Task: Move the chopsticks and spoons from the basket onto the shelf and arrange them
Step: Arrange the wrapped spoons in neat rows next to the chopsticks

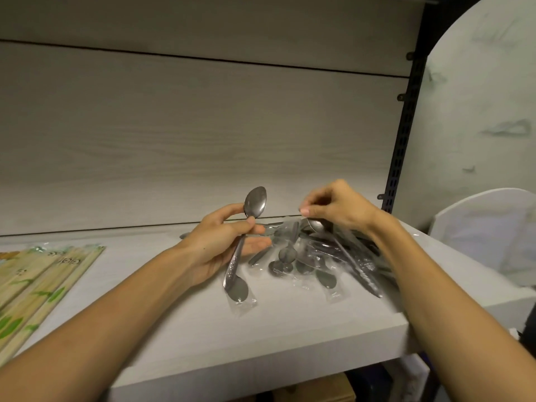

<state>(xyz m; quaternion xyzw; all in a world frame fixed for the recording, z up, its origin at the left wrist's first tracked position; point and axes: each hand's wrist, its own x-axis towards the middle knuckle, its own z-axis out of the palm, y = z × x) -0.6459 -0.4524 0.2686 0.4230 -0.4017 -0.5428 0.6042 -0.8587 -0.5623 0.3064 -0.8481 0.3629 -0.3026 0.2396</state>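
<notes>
White wooden shelf (290, 329): left hand (223, 242) grips an upright steel spoon (255, 202); right hand (339, 206) pinches a wrapper above the wrapped-spoon pile (324, 262) near the right edge; green-printed bamboo chopstick packs (37, 285) at left edge.

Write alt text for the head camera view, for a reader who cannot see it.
A person's left hand holds wrapped spoons upright above a white shelf, while the right hand pinches a wrapper over a loose spoon pile. Packs of chopsticks lie at the shelf's left end.
</notes>
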